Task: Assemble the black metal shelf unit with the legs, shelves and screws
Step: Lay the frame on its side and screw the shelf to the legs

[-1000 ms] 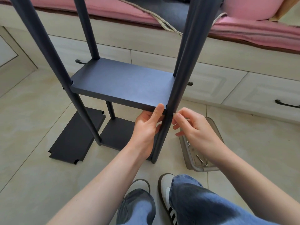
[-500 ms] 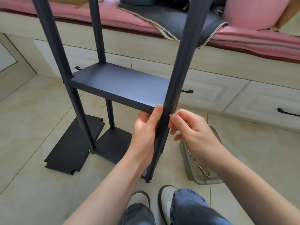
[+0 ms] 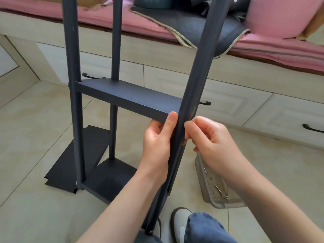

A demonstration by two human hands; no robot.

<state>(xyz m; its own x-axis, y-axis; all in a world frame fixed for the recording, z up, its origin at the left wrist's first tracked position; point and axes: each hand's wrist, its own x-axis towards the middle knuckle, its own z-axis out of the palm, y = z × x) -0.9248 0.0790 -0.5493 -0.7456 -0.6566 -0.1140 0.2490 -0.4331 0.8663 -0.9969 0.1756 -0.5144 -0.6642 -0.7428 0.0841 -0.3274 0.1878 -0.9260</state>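
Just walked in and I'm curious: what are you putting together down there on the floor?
A person is building a black metal shelf unit. The left hand grips the near leg just under the middle shelf, while the right hand works its fingers against the same leg at the joint, seemingly fitting a screw there. A spare shelf panel lies on the floor, and a grey tray holds leftover screws.

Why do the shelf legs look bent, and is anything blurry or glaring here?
Head view: wide-angle distortion splays the near leg and far-left leg; soft daylight, faint shadows, no harsh glare; the left hand and right hand look sharp, while the pink cushion at the edge is slightly soft.
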